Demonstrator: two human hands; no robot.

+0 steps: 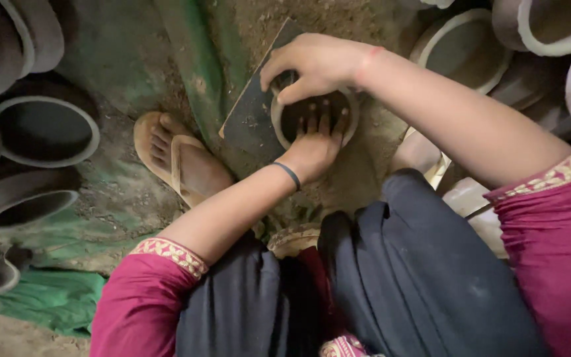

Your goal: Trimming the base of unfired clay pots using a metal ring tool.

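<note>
Clay pot [350,125]: left hand [312,147] fingers inside, right hand [312,65] gripping rim.

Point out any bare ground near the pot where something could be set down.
Bare dirt lies beyond the board, under the top edge. Green sheet lies free lower left. Pots crowd the left and top right; both the left hand and right hand fill the pot.

Round, pale-rimmed clay pot [314,114], upright on dark board [249,119]
</note>
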